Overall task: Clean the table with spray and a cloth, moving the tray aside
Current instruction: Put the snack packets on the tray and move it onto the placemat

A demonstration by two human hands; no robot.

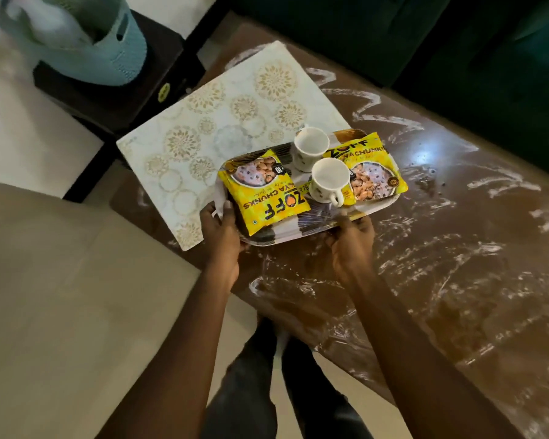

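Fingers (225,213) curled on tray (298,231), both hands

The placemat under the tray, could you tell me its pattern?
White placemat with gold floral medallions, seen in the head view.

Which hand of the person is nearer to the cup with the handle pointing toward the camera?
The right hand. It grips the tray edge just below that cup. The left hand holds the tray's other end, beyond the yellow packet.
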